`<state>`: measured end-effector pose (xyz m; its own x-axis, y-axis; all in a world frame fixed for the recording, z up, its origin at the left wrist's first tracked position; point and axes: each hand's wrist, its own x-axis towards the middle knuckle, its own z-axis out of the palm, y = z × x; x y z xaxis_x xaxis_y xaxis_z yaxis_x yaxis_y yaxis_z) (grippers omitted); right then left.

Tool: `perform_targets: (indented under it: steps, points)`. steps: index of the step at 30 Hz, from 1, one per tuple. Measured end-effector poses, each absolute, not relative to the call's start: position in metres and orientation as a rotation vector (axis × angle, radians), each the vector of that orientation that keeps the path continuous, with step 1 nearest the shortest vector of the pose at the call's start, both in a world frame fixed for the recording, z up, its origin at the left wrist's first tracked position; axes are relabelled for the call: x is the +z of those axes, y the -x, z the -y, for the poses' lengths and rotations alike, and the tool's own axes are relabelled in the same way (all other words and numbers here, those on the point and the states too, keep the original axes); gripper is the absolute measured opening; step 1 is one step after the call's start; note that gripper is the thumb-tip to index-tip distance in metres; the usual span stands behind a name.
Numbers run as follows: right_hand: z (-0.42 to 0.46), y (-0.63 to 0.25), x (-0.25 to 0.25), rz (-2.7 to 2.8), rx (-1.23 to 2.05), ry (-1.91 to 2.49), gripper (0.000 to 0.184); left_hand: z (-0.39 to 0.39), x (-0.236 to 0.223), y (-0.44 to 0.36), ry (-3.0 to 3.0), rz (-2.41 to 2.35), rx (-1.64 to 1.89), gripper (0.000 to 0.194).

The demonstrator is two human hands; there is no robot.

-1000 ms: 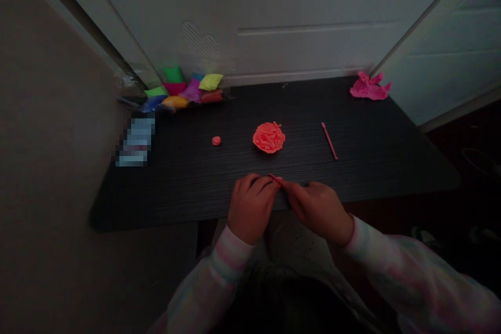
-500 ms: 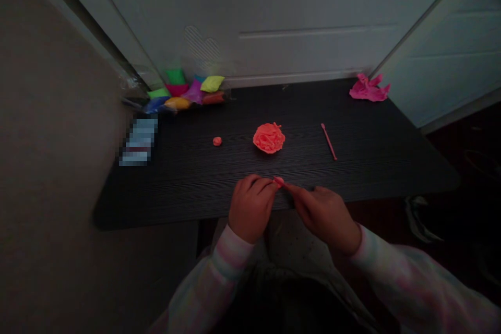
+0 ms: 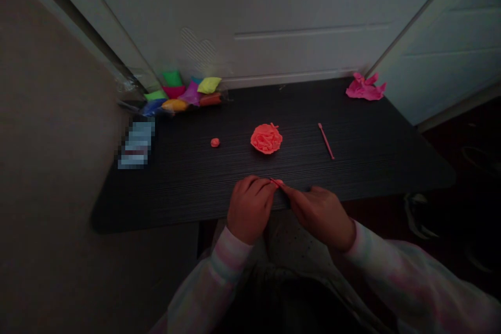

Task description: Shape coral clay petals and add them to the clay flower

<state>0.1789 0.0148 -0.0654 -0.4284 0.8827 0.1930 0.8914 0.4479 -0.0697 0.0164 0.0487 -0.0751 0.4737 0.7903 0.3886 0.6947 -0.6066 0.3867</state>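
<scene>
At the table's near edge, my left hand (image 3: 250,209) has its fingers curled over a small piece of coral modelling clay (image 3: 279,182). My right hand (image 3: 323,216) is closed around a thin pink modelling tool (image 3: 275,183), whose tip lies against that piece beside my left fingertips. Most of the tool and part of the clay are hidden by my fingers. Just beyond my hands sits a ruffled coral clay flower (image 3: 266,139). A small coral clay lump (image 3: 215,142) lies to its left, and a second slim pink modelling tool (image 3: 326,141) to its right.
Several coloured clay packets (image 3: 176,105) in clear plastic lie at the back left of the dark table (image 3: 176,182). In front of them is a blurred-out pale object (image 3: 136,143). A crumpled pink piece (image 3: 366,87) rests at the back right. A white panelled door (image 3: 297,52) stands behind.
The tool tip in my right hand has tilted a little lower across the clay piece. Everything else on the table shifts slightly left as the view moves.
</scene>
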Motion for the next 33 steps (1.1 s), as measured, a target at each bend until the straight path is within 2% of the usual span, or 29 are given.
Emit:
perform_targets:
  steps: [14,21,26,28,33]
  points:
    - [-0.009,-0.187,-0.069,2.46,-0.118,1.53,0.034,-0.049,-0.074,-0.017,-2.536,-1.309,0.789,0.015]
    - [-0.008,-0.193,-0.067,2.396,0.052,1.557,0.035,-0.048,-0.073,-0.019,-2.492,-1.321,0.776,0.014]
    - [-0.016,-0.202,-0.068,2.018,0.187,1.66,0.024,-0.049,-0.07,-0.02,-2.412,-1.371,0.763,0.019]
    - [-0.021,-0.215,-0.07,1.878,0.137,1.77,0.022,-0.05,-0.069,-0.02,-2.373,-1.39,0.771,0.021]
    - [-0.037,-0.268,-0.071,1.566,-0.077,2.038,0.025,-0.051,-0.069,-0.021,-2.323,-1.439,0.788,0.01]
